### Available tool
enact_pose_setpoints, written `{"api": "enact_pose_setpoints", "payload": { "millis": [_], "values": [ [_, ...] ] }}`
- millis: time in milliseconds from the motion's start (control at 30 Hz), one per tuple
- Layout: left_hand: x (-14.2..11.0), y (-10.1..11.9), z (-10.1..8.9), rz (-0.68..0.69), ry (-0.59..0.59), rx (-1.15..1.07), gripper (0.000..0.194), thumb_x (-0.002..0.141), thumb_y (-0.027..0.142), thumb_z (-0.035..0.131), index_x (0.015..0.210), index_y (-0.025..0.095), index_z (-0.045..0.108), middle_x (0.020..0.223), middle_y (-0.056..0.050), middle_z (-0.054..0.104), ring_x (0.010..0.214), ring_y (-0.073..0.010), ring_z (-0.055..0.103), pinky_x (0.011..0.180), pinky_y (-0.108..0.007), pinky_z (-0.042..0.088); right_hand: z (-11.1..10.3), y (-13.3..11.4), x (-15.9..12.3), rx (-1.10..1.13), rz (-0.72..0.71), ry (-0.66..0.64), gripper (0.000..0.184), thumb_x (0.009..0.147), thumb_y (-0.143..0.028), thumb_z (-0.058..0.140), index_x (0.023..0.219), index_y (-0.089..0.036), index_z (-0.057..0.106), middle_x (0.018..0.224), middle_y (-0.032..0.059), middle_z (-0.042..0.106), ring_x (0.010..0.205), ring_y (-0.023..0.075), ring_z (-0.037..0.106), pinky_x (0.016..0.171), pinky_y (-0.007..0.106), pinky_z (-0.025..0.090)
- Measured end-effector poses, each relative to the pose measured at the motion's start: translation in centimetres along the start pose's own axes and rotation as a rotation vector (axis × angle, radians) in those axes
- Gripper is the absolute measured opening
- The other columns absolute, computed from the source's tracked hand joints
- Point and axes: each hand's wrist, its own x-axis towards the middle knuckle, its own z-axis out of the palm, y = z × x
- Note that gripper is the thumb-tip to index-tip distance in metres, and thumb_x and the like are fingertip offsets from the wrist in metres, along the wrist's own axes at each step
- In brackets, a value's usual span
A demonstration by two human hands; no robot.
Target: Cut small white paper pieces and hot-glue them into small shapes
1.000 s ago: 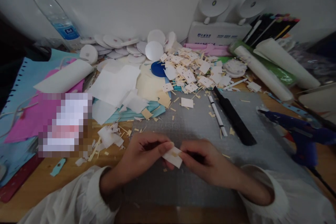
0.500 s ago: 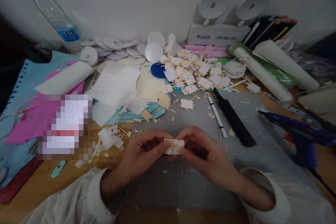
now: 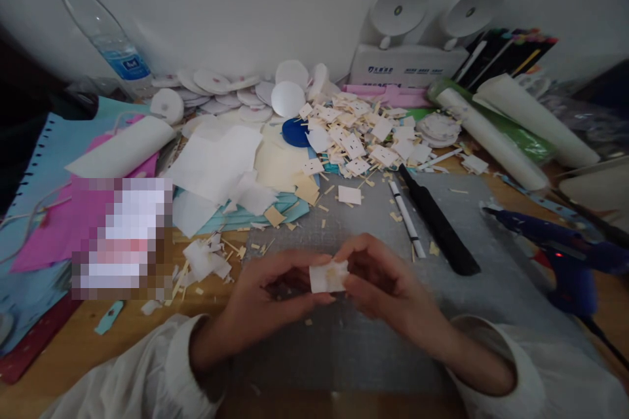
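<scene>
A small white paper piece (image 3: 322,279) with a yellowish patch is held above the grey cutting mat (image 3: 275,366). My right hand (image 3: 388,281) pinches its right end between thumb and fingers. On the other side, my left hand (image 3: 270,288) has its fingertips along the upper edge and its thumb by the lower edge. A similar white square (image 3: 349,194) with tiny side tabs lies flat on the mat beyond my hands. Farther back is a heap of small white cards (image 3: 351,137) with thin sticks, some bearing drawn dots.
To the right lie a white pen (image 3: 407,219), a black-sheathed blade-like tool (image 3: 439,222) and a blue glue gun (image 3: 570,255) with a lit red light. Paper scraps (image 3: 206,258) and stacked sheets (image 3: 216,160) cover the left. A water bottle (image 3: 105,29) stands at the back left.
My left thumb has moved off the face of the paper piece down to its lower edge, so more of the piece shows. The glue gun's red light is now visible.
</scene>
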Motion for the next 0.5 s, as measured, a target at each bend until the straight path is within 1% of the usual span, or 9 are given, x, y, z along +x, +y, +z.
{"api": "enact_pose_setpoints", "payload": {
  "millis": [67, 100, 200, 267, 333, 400, 500],
  "values": [
    [0.04, 0.05, -0.02, -0.024, -0.001, -0.018, 0.035, 0.068, 0.011, 0.076, 0.099, 0.023, 0.069, 0.087, 0.0, 0.074, 0.065, -0.0073, 0.066, 0.058, -0.012, 0.053, 0.18, -0.02, -0.09, -0.091, -0.059, 0.012, 0.015, 0.086, -0.027, 0.061, 0.098, -0.027, 0.051, 0.075, -0.005, 0.049, 0.061, 0.0054, 0.044, 0.051, 0.017, 0.035],
    [0.03, 0.07, -0.06, -0.033, -0.008, -0.034, 0.035, 0.068, 0.01, 0.076, 0.099, 0.023, 0.069, 0.086, 0.001, 0.074, 0.065, -0.007, 0.065, 0.057, -0.011, 0.052, 0.25, -0.01, -0.15, -0.145, -0.082, 0.028, 0.017, 0.085, -0.026, 0.063, 0.098, -0.027, 0.051, 0.075, -0.005, 0.049, 0.063, 0.0061, 0.045, 0.052, 0.017, 0.035],
    [-0.06, 0.02, -0.24, -0.037, -0.064, -0.123, 0.038, 0.069, 0.009, 0.074, 0.103, 0.025, 0.068, 0.09, 0.001, 0.073, 0.071, -0.0079, 0.066, 0.063, -0.013, 0.054, 0.33, 0.06, -0.3, -0.273, -0.11, 0.067, 0.017, 0.084, -0.023, 0.063, 0.097, -0.027, 0.052, 0.069, -0.0066, 0.047, 0.058, 0.0059, 0.042, 0.048, 0.017, 0.032],
    [-0.1, -0.04, -0.34, -0.038, -0.083, -0.172, 0.039, 0.071, 0.01, 0.072, 0.106, 0.026, 0.066, 0.093, 0.0, 0.072, 0.074, -0.0091, 0.066, 0.066, -0.016, 0.055, 0.35, 0.09, -0.39, -0.299, -0.138, 0.078, 0.017, 0.084, -0.022, 0.063, 0.097, -0.028, 0.052, 0.067, -0.0073, 0.046, 0.056, 0.0056, 0.041, 0.047, 0.016, 0.031],
    [-0.12, -0.09, -0.37, -0.053, -0.066, -0.168, 0.035, 0.073, 0.011, 0.071, 0.104, 0.025, 0.067, 0.093, -0.001, 0.072, 0.071, -0.0095, 0.066, 0.063, -0.016, 0.055, 0.39, 0.13, -0.47, -0.301, -0.166, 0.073, 0.018, 0.084, -0.021, 0.063, 0.096, -0.028, 0.052, 0.066, -0.0078, 0.046, 0.055, 0.0054, 0.041, 0.047, 0.015, 0.032],
    [-0.12, -0.11, -0.34, -0.084, -0.051, -0.143, 0.029, 0.074, 0.012, 0.07, 0.101, 0.022, 0.069, 0.089, -0.003, 0.072, 0.064, -0.0093, 0.066, 0.057, -0.016, 0.054, 0.43, 0.23, -0.56, -0.314, -0.177, 0.066, 0.019, 0.083, -0.021, 0.064, 0.096, -0.029, 0.052, 0.066, -0.0077, 0.047, 0.055, 0.0057, 0.042, 0.047, 0.015, 0.034],
    [-0.15, -0.19, -0.26, -0.13, -0.073, -0.155, 0.025, 0.077, 0.015, 0.068, 0.101, 0.021, 0.069, 0.079, -0.002, 0.073, 0.058, -0.0102, 0.066, 0.053, -0.017, 0.054, 0.34, 0.61, -0.66, -0.356, -0.195, 0.066, 0.02, 0.083, -0.021, 0.064, 0.097, -0.03, 0.052, 0.07, -0.0066, 0.049, 0.057, 0.0067, 0.044, 0.048, 0.016, 0.036]
  ]
}}
